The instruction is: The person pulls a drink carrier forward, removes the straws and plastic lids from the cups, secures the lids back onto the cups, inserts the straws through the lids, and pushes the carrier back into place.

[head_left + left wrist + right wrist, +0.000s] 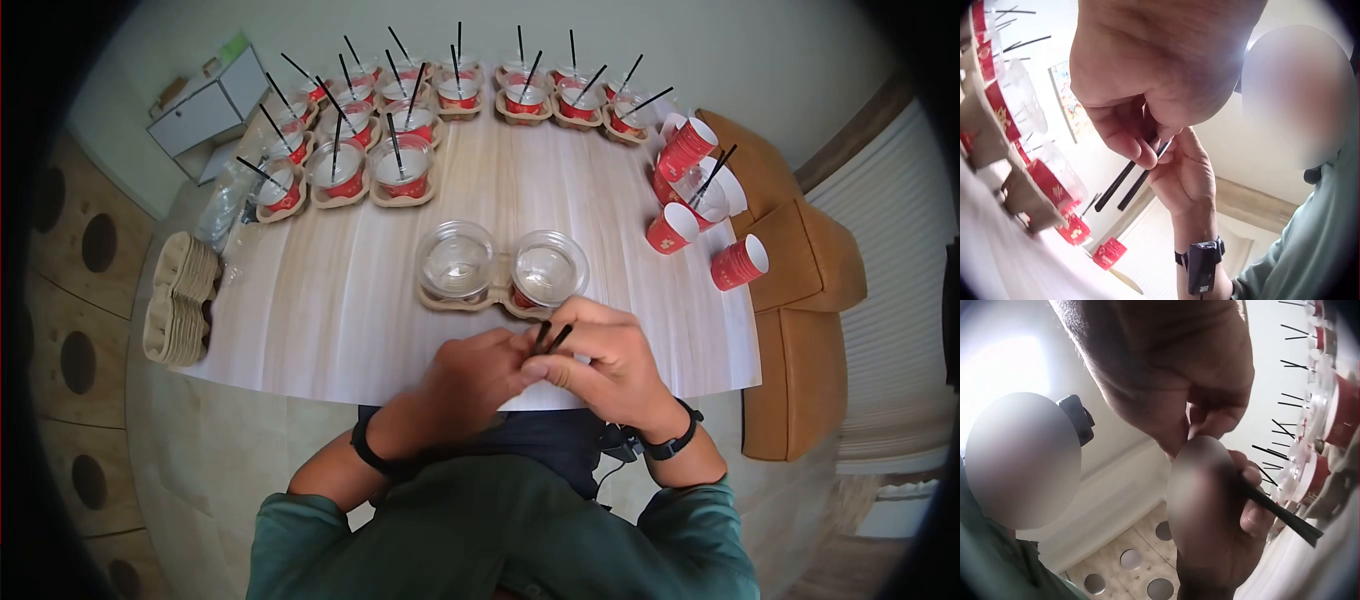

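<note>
Two black straws (553,338) are between my hands, close in front of the near cups. My left hand (470,378) curls its fingers round them; in the left wrist view the dark ends of the straws (1124,184) stick out past its fingertips. My right hand (612,365) meets it, thumb and fingers pinching at the straws' other end, which the fingers hide. Just beyond the hands stands a cardboard cup carrier (497,297) bearing two red cups with clear domed lids (457,262), without straws.
Several filled carriers (402,198), their lidded red cups fitted with black straws, line the table's far side. Stacked empty carriers (178,300) sit at the left edge. Loose red paper cups (740,264) stand at right, beside a brown sofa (790,350).
</note>
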